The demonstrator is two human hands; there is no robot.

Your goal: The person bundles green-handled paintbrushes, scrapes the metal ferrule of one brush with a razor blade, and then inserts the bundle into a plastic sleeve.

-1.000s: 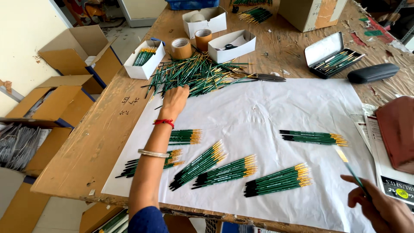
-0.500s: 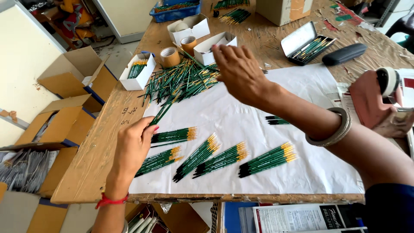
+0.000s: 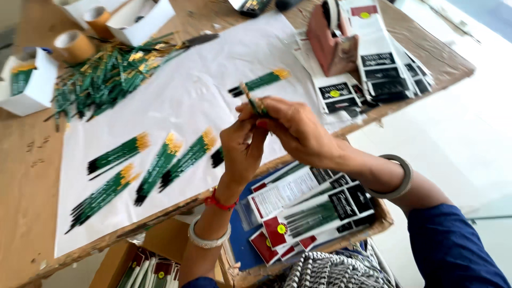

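At the far left of the wooden tabletop (image 3: 26, 176) sits a white box (image 3: 29, 88) with green brushes in it, and beside it two tape rolls (image 3: 74, 45) and a loose heap of green brushes (image 3: 106, 77). A white paper sheet (image 3: 186, 101) carries sorted bundles of green brushes (image 3: 154, 165) with yellow ends, lying near one another. Above the tabletop's near edge the left hand (image 3: 242, 149) and the right hand (image 3: 296, 128) meet, fingers of both pinched together on a single thin brush (image 3: 253, 101) that tilts up away from the person. Another bundle (image 3: 261, 81) lies just beyond it. Further right stand a reddish tape dispenser (image 3: 330, 45) and stacked printed packets (image 3: 384, 64).
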